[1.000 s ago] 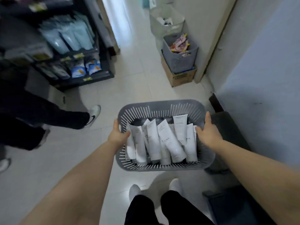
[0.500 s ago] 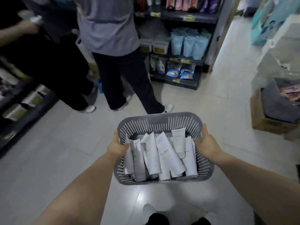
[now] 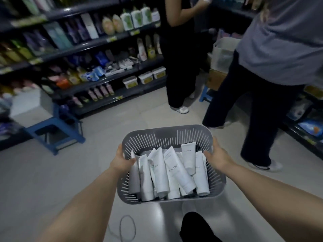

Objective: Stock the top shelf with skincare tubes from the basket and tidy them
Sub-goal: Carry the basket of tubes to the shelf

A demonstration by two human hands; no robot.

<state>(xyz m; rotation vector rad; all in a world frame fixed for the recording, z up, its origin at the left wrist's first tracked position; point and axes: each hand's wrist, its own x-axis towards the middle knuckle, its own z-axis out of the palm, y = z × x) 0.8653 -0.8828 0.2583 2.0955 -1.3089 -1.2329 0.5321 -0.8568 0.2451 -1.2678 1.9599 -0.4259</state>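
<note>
- Here, from the head camera, a grey slotted plastic basket (image 3: 167,132) is held above a pale tiled floor (image 3: 52,180).
- The left hand (image 3: 122,160) curls over the basket's left rim, thumb inside; the right hand (image 3: 217,156) grips the right rim.
- White skincare tubes (image 3: 176,170) lie heaped inside the basket.
- Dark stocked shelves (image 3: 87,48) stand ahead on the left, with a blue step stool (image 3: 52,126) before them.
- Two people stand to the right.
</note>
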